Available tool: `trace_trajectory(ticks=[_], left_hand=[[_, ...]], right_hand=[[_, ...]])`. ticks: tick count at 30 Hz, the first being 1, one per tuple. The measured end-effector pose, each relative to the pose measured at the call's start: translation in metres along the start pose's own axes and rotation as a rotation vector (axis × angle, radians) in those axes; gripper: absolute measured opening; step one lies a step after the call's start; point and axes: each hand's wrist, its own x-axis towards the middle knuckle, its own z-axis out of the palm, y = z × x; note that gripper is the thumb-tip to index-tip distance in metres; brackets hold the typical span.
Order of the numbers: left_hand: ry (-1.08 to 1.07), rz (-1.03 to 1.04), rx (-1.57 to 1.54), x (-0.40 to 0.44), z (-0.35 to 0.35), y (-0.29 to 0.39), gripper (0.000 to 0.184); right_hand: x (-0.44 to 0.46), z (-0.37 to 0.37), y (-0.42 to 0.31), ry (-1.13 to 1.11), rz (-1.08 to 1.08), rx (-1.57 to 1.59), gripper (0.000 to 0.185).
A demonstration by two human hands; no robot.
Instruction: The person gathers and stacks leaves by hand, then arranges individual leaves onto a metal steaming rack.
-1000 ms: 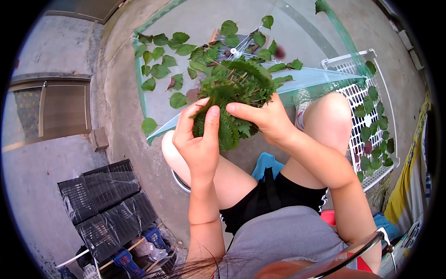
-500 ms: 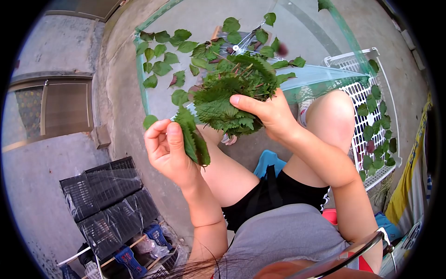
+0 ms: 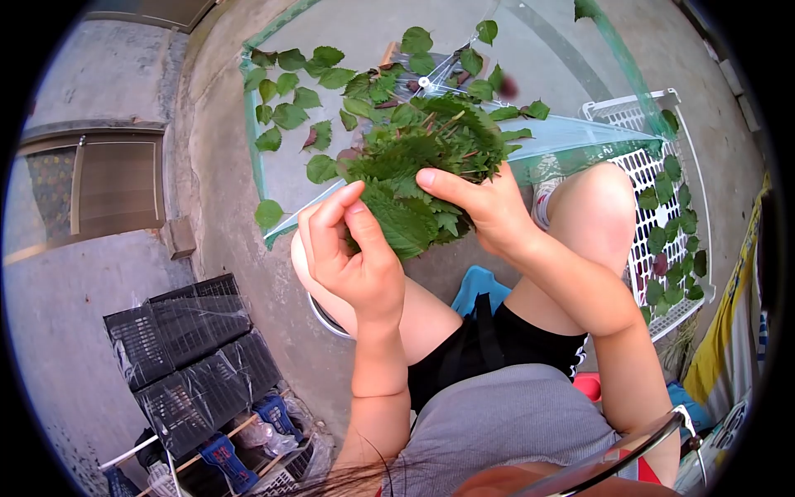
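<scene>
A thick bundle of jagged-edged perilla leaves [image 3: 439,137], stems gathered at the top, is gripped in my right hand [image 3: 501,211], its thumb pressed over the near side. My left hand [image 3: 356,257] is closed at the bundle's lower left. Between its thumb and fingers is the edge of a broad perilla leaf [image 3: 399,219], which lies against the bundle; the fingers partly hide it. Loose leaves [image 3: 290,116] are spread beyond my hands on a translucent sheet with a green mesh border [image 3: 252,157].
To the right stands a white plastic crate [image 3: 642,178] with several leaves on its side. Black crates [image 3: 207,389] are stacked at lower left beside blue-handled items [image 3: 228,464]. A blue plastic object [image 3: 479,290] shows between my legs. A yellow cloth [image 3: 729,306] hangs at right.
My left hand has moved right and slightly up, bringing its single leaf from beside the bundle against it. My right hand keeps its hold, nearly still.
</scene>
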Motion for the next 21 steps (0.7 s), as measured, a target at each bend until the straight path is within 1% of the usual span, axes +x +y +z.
trace_trajectory(ticks=[3, 4, 6, 8, 9, 10, 12, 16, 19, 21], left_hand=[[-0.016, -0.033, 0.024, -0.005, 0.000, 0.000, 0.012], [0.034, -0.125, -0.087, -0.007, -0.003, 0.000, 0.012], [0.083, -0.218, -0.198, -0.007, -0.001, 0.005, 0.013], [0.136, -0.036, -0.048, -0.005, 0.005, 0.017, 0.014], [0.035, 0.092, 0.222, 0.000, 0.004, 0.017, 0.015], [0.017, 0.146, 0.272, 0.001, 0.010, 0.014, 0.015], [-0.035, 0.104, 0.323, 0.001, 0.017, 0.010, 0.021], [-0.028, 0.139, 0.372, -0.001, 0.019, 0.008, 0.022], [0.016, 0.220, 0.469, -0.001, 0.020, 0.008, 0.022], [0.031, 0.192, 0.471, -0.001, 0.022, 0.011, 0.020]], right_hand=[[-0.001, 0.000, 0.001, -0.003, 0.018, 0.003, 0.035], [-0.001, -0.001, 0.003, 0.001, 0.016, -0.016, 0.035], [0.000, -0.001, 0.004, 0.008, 0.015, -0.036, 0.034], [-0.001, -0.001, 0.004, 0.004, -0.010, -0.050, 0.034], [-0.001, -0.001, 0.004, 0.004, -0.006, -0.051, 0.034], [-0.003, 0.000, 0.004, -0.003, -0.004, -0.039, 0.034], [-0.003, 0.000, 0.003, -0.014, 0.000, -0.026, 0.034], [-0.003, -0.001, 0.002, -0.054, 0.034, 0.045, 0.033], [-0.003, 0.000, 0.003, -0.106, 0.028, 0.079, 0.035], [-0.003, 0.000, 0.002, -0.138, 0.024, 0.100, 0.036]])
